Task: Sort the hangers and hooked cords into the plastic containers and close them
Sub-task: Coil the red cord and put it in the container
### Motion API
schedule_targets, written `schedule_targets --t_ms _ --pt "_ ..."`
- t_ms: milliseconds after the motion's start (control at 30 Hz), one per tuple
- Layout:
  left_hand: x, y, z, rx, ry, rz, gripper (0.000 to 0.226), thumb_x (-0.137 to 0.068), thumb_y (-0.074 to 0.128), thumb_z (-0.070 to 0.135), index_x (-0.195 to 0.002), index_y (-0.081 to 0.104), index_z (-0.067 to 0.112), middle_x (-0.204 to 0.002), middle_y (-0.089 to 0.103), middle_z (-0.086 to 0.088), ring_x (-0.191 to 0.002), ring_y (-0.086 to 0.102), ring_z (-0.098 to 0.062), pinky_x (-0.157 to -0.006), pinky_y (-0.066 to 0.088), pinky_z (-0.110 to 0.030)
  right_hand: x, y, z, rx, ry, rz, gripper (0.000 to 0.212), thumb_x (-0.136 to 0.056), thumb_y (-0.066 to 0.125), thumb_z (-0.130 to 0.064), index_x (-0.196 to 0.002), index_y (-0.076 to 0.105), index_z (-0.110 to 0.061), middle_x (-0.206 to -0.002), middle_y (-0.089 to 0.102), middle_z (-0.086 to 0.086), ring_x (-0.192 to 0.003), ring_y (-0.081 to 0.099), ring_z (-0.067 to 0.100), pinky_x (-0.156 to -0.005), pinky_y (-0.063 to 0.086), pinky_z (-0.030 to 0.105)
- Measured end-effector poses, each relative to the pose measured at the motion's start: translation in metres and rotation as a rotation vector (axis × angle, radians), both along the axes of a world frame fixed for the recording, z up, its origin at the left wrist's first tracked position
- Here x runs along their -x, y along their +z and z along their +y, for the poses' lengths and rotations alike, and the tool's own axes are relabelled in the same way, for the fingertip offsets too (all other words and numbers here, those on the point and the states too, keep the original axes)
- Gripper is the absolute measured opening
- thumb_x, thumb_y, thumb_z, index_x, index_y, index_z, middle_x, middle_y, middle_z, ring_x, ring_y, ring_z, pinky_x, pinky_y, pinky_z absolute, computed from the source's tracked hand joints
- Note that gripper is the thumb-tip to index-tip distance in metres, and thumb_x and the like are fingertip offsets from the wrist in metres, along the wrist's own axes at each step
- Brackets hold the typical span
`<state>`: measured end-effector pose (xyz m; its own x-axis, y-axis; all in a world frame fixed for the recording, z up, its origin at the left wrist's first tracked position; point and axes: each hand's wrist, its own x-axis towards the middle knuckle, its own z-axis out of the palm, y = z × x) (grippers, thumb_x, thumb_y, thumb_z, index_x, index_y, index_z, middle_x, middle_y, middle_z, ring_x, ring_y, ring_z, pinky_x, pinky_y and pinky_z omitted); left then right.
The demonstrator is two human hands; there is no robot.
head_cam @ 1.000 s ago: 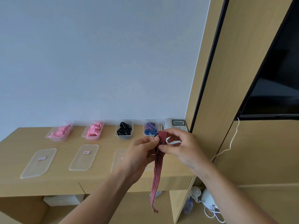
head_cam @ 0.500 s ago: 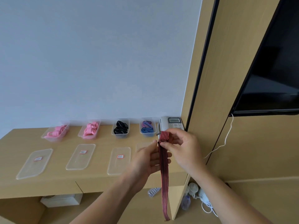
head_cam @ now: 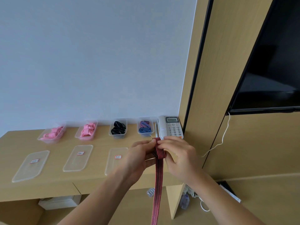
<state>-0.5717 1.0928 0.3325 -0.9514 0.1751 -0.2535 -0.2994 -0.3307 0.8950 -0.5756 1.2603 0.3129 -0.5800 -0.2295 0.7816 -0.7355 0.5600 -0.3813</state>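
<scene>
A red-and-black striped flat cord [head_cam: 158, 179] hangs down in front of the desk edge, its top end folded over between both hands. My left hand [head_cam: 138, 158] and my right hand [head_cam: 180, 157] pinch that folded top together. Along the wall stand open clear containers: two with pink hangers [head_cam: 53, 133] [head_cam: 87, 129], one with black cords [head_cam: 118, 127], one with blue-and-pink striped cords [head_cam: 145, 127]. Three clear lids [head_cam: 31, 165] [head_cam: 78, 157] [head_cam: 116, 159] lie flat in front of them.
The wooden desk [head_cam: 53, 185] ends at a wood wall panel on the right. A white telephone [head_cam: 170, 127] sits in the back right corner. A dark screen [head_cam: 272, 70] hangs on the right wall, with a white cable [head_cam: 222, 138] below it. Small items lie on the floor under the desk.
Both hands have come closer together on the cord's top, and more of it is folded over. The hanging tail now swings straighter down. The view has shifted slightly.
</scene>
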Motion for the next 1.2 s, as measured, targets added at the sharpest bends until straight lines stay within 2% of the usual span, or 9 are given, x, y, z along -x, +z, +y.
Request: schedule_targets --t_ms 100,200,300,367,467,667,800,967,1200 --pt "0.001 0.001 -0.003 0.0 -0.006 0.025 0.026 -0.103 0.059 0.018 -0.096 0.082 0.007 -0.087 0.074 -0.013 -0.078 0.073 -0.023 -0.077 0.062 -0.036 -0.004 0.005 0.0 0.05 0.047 -0.075 0.032 -0.073 0.067 0.008 -0.096 0.078 -0.013 -0.104 0.075 -0.009 -0.108 0.065 0.007 -0.097 0.05 0.023" --pt "-0.002 0.001 -0.003 0.03 -0.021 0.059 0.026 -0.103 0.057 0.016 -0.1 0.082 0.007 -0.084 0.072 -0.01 -0.073 0.07 -0.019 -0.072 0.06 -0.031 -0.006 0.012 -0.002 0.22 0.071 -0.177 0.013 -0.078 0.081 -0.005 -0.087 0.079 -0.015 -0.093 0.076 -0.012 -0.093 0.07 0.005 -0.083 0.056 0.03" --pt "-0.005 0.0 0.0 0.054 -0.028 0.09 0.027 -0.104 0.056 0.013 -0.101 0.082 0.009 -0.086 0.071 -0.012 -0.073 0.069 -0.019 -0.072 0.059 -0.032 -0.003 0.02 -0.007 0.385 -0.016 -0.385 0.025 -0.072 0.088 -0.008 -0.091 0.076 -0.019 -0.087 0.072 -0.006 -0.084 0.068 0.011 -0.073 0.058 0.032" --pt "-0.006 -0.001 -0.001 0.06 -0.023 0.096 0.028 -0.104 0.055 0.011 -0.1 0.082 0.009 -0.087 0.071 -0.013 -0.075 0.068 -0.02 -0.074 0.06 -0.034 0.002 0.025 -0.006 0.352 0.004 -0.647 0.037 -0.076 0.086 -0.012 -0.107 0.072 -0.026 -0.095 0.07 -0.005 -0.093 0.066 0.014 -0.079 0.057 0.034" --pt "-0.008 -0.003 -0.002 0.042 -0.05 0.075 0.021 -0.097 0.062 0.013 -0.096 0.082 0.006 -0.086 0.072 -0.015 -0.077 0.069 -0.023 -0.078 0.061 -0.037 0.008 0.029 0.0 0.286 0.154 -0.85 0.024 -0.081 0.082 -0.011 -0.101 0.077 -0.023 -0.095 0.075 -0.004 -0.096 0.068 0.014 -0.092 0.056 0.04" --pt "-0.012 -0.006 -0.001 -0.07 -0.061 0.026 0.034 -0.088 0.07 0.026 -0.099 0.076 -0.005 -0.096 0.075 -0.02 -0.089 0.073 -0.029 -0.085 0.062 -0.036 0.009 0.029 0.002 0.385 0.178 -0.824 0.023 -0.08 0.079 0.0 -0.091 0.076 -0.02 -0.091 0.076 -0.002 -0.094 0.07 0.015 -0.088 0.057 0.039" --pt "-0.018 -0.009 0.001 -0.022 -0.05 0.038 0.035 -0.094 0.062 0.032 -0.106 0.079 0.004 -0.11 0.076 -0.02 -0.102 0.073 -0.034 -0.093 0.061 -0.038 0.009 0.027 0.002 0.49 0.171 -0.82 0.028 -0.08 0.078 0.004 -0.09 0.076 -0.022 -0.086 0.078 0.0 -0.081 0.072 0.012 -0.076 0.055 0.03" --pt "-0.024 -0.009 0.006 -0.079 -0.081 0.062 0.034 -0.094 0.059 0.028 -0.113 0.078 0.007 -0.12 0.074 -0.019 -0.102 0.073 -0.033 -0.089 0.059 -0.035 0.007 0.027 0.002 0.624 0.199 -0.816 0.027 -0.077 0.081 0.001 -0.09 0.079 -0.022 -0.087 0.078 0.004 -0.078 0.074 0.016 -0.075 0.056 0.029" --pt "-0.021 -0.002 0.004 0.022 -0.044 0.043 0.046 -0.093 0.064 0.054 -0.103 0.081 0.012 -0.11 0.077 -0.018 -0.095 0.075 -0.032 -0.078 0.06 -0.038 0.002 0.034 0.008 0.694 0.329 -0.89 0.026 -0.06 0.085 -0.015 -0.086 0.082 -0.022 -0.089 0.079 0.007 -0.08 0.074 0.014 -0.071 0.055 0.02"
